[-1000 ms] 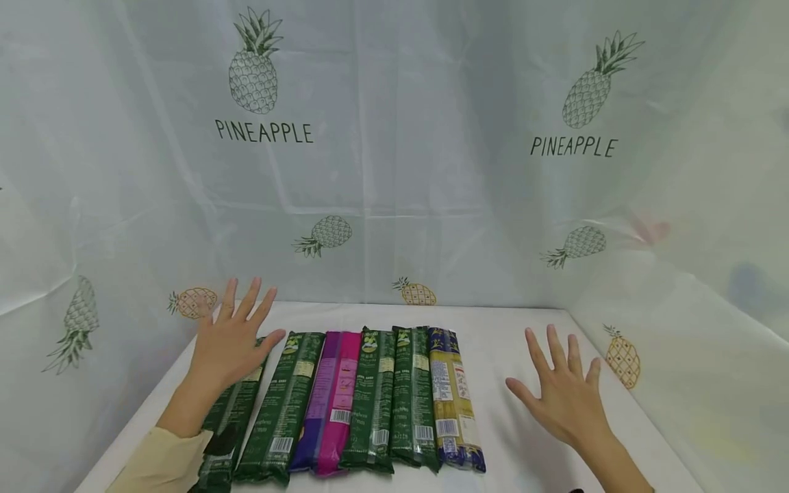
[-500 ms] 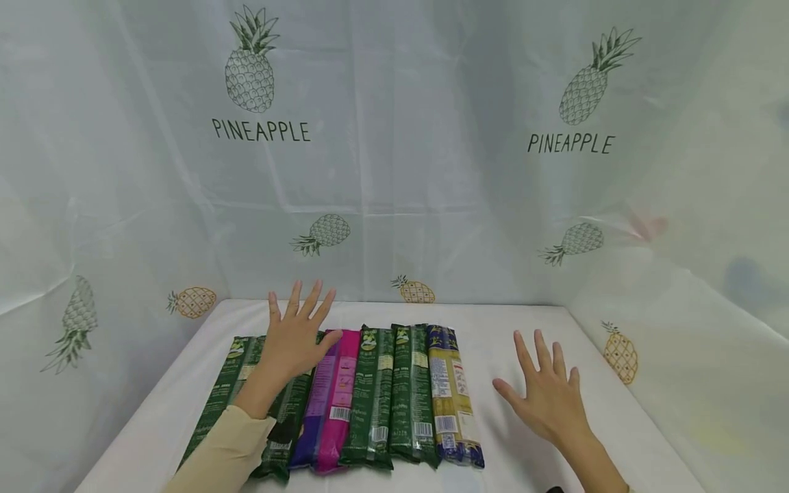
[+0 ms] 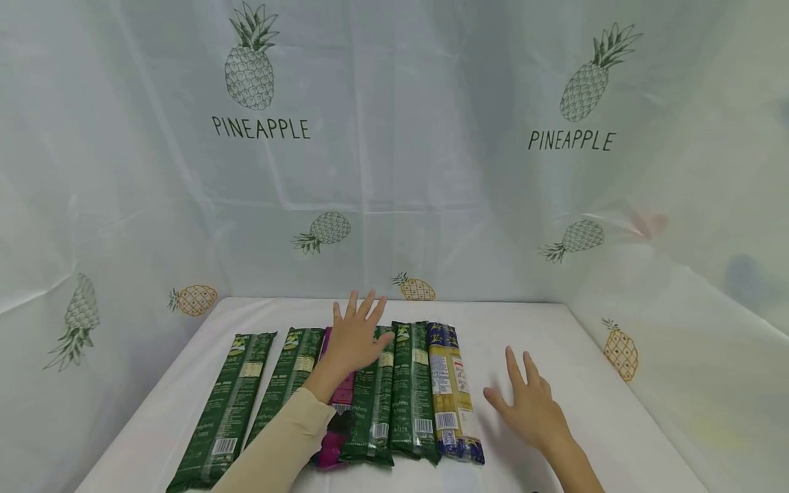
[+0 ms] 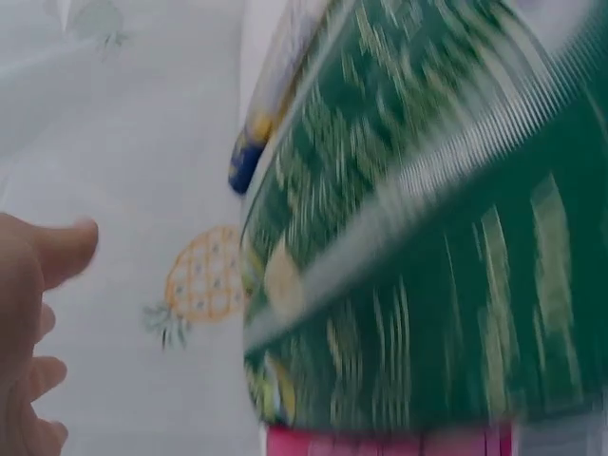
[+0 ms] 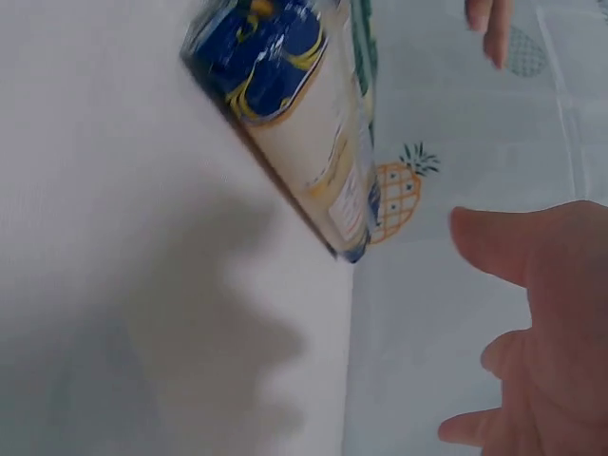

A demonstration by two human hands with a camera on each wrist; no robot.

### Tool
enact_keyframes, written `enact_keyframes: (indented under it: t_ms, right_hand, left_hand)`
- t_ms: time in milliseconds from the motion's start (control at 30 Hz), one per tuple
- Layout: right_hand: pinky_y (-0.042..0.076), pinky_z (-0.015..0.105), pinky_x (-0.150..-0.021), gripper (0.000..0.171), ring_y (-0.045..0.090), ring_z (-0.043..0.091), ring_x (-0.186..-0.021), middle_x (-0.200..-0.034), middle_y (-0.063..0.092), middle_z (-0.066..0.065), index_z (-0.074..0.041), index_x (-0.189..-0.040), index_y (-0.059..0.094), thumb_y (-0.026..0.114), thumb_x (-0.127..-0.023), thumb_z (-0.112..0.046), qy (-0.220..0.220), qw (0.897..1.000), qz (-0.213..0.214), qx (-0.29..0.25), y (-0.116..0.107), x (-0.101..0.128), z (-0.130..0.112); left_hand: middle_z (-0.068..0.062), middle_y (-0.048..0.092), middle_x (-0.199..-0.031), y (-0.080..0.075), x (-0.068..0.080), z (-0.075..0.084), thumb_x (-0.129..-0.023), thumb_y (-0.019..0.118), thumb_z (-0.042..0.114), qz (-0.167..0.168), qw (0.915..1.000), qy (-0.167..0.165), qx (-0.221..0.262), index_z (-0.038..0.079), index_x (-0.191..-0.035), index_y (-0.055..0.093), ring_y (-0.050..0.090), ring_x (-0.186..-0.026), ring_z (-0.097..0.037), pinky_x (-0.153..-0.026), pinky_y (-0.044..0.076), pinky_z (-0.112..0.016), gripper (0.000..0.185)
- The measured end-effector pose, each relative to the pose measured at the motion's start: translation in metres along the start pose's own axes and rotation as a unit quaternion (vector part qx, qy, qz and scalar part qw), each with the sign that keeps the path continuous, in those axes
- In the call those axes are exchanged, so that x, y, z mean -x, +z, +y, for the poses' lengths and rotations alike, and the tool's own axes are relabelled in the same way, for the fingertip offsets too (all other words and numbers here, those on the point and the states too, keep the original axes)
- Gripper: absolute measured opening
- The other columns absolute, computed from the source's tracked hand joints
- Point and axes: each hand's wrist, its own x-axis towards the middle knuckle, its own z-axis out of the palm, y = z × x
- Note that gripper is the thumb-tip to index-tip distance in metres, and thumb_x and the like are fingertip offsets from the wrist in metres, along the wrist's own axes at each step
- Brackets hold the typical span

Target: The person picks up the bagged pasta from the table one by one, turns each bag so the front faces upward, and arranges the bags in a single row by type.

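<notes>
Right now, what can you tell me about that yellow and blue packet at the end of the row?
The yellow and blue packet is a long, narrow bag of glossy plastic, blue at both ends, yellow between, with white labels and a barcode. It lies flat on the white table, last on the right of the row, its side against a green packet. The right hand hovers beside it, not touching.

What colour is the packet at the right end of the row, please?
The rightmost packet is yellow with dark blue ends, clearest in the head view.
</notes>
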Motion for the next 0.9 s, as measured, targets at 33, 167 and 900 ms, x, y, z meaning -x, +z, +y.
enact_keyframes:
  t_ms: [33,167,900]
  right_hand:
    - [0.051,0.078,-0.084,0.101,0.032,0.072,-0.14,-0.169,0.009,0.039,-0.007,-0.171,0.012,0.062,-0.102,-0.06,0.004,1.0,-0.012,-0.013,0.001,0.0,-0.002]
    - [0.048,0.081,-0.088,0.103,0.034,0.075,-0.136,-0.166,0.012,0.043,-0.002,-0.17,0.011,0.067,-0.101,-0.055,0.003,0.997,-0.043,-0.068,0.003,0.003,-0.01]
    - [0.061,0.05,-0.074,0.093,0.061,0.039,-0.103,-0.128,0.049,0.035,0.008,-0.159,0.034,0.081,-0.095,-0.039,0.09,0.957,-0.097,-0.26,0.024,0.014,-0.04]
  left_hand:
    - [-0.016,0.029,-0.173,0.004,-0.003,0.004,-0.104,0.064,0.051,-0.002,1.0,0.0,0.007,0.016,-0.169,0.033,0.014,-0.161,-0.048,-0.121,0.014,-0.076,0.08]
    - [-0.017,0.032,-0.171,0.013,-0.014,0.024,-0.103,0.069,0.044,-0.014,0.9986,-0.01,0.051,0.015,-0.168,0.034,0.02,-0.159,-0.05,-0.118,0.031,-0.071,0.079]
    - [-0.029,0.037,-0.162,0.057,-0.042,0.08,-0.102,0.073,0.025,-0.114,0.9169,-0.109,0.367,0.005,-0.162,0.042,0.046,-0.143,-0.049,-0.108,0.046,-0.062,0.07]
